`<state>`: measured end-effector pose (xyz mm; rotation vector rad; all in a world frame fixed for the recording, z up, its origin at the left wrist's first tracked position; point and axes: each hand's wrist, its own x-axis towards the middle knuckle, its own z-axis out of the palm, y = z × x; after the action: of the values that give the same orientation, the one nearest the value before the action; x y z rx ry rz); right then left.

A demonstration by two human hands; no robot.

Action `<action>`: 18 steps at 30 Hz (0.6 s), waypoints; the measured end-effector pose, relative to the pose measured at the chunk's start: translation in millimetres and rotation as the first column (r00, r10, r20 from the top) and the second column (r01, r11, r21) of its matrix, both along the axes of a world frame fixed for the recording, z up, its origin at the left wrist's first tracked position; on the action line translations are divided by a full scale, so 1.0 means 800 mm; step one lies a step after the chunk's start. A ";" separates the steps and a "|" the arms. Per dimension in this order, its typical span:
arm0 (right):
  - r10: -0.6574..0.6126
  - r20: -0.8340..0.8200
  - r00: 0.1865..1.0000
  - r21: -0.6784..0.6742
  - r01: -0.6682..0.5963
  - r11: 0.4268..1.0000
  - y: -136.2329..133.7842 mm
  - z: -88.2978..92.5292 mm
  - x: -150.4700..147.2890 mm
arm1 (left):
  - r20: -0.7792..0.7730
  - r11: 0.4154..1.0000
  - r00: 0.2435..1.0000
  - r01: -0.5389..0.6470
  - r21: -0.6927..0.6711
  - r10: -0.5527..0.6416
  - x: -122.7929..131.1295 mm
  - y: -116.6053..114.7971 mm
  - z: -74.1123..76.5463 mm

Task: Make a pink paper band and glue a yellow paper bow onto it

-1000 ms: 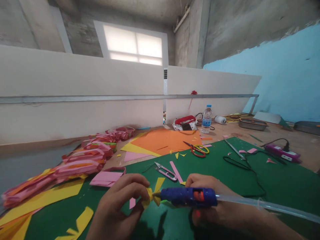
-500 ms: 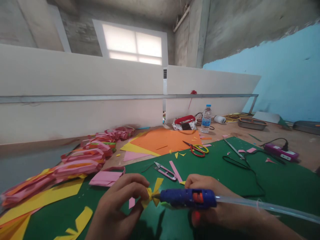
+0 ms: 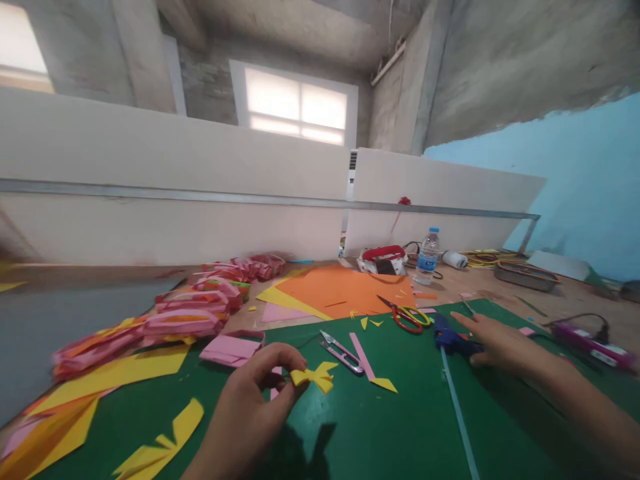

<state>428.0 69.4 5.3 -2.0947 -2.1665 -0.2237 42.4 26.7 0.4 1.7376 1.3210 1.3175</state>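
Left hand (image 3: 245, 417): thumb and fingertips pinch a small yellow paper bow (image 3: 313, 378), held just above the green mat (image 3: 400, 433) near its front edge. Right hand (image 3: 493, 343): reached out to the right, fingers loosely curled over the blue glue gun (image 3: 450, 339), which lies on the mat with its glue stick (image 3: 457, 407) trailing toward the viewer. Step judged: gun set down, bow glued. Next move calls for pressing the bow's centre firm. Nearby: thread snips (image 3: 341, 351), scissors (image 3: 407, 317), pink folded paper (image 3: 231, 348).
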 end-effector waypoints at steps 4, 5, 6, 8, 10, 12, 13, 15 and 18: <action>0.411 -0.092 0.907 0.190 -0.389 0.901 -0.028 0.029 -0.096 | 0.011 0.994 1.000 0.015 -0.113 -0.014 0.002 0.002 -0.001; 0.523 -0.181 0.833 0.186 -0.493 0.850 -0.037 0.035 -0.131 | 0.031 0.990 0.999 0.029 -0.136 -0.025 0.001 0.002 -0.001; 0.578 -0.262 0.773 0.200 -0.542 0.816 -0.044 0.039 -0.166 | 0.057 0.987 0.998 0.045 -0.156 -0.037 0.000 0.003 0.000; 0.621 -0.362 0.695 0.240 -0.574 0.783 -0.052 0.041 -0.224 | 0.114 0.978 0.991 0.086 -0.190 -0.065 -0.003 0.006 0.001; 0.622 -0.424 0.658 0.268 -0.565 0.781 -0.051 0.037 -0.261 | 0.158 0.969 0.982 0.131 -0.207 -0.099 -0.007 0.009 0.001; 0.636 -0.469 0.613 0.301 -0.566 0.767 -0.047 0.031 -0.278 | 0.178 0.965 0.976 0.163 -0.206 -0.126 -0.010 0.011 0.000; 0.648 -0.486 0.586 0.322 -0.570 0.756 -0.045 0.029 -0.281 | 0.180 0.965 0.975 0.168 -0.202 -0.132 -0.010 0.012 -0.001; 0.668 -0.508 0.544 0.368 -0.565 0.739 -0.042 0.027 -0.283 | 0.177 0.968 0.977 0.157 -0.194 -0.123 -0.009 0.011 -0.003; 0.680 -0.515 0.522 0.435 -0.524 0.732 -0.039 0.027 -0.281 | 0.161 0.970 0.979 0.154 -0.187 -0.124 -0.016 0.010 0.001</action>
<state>203.5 38.6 27.3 -0.9308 -2.1004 0.2868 29.6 34.5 1.5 1.5355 1.1809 1.1699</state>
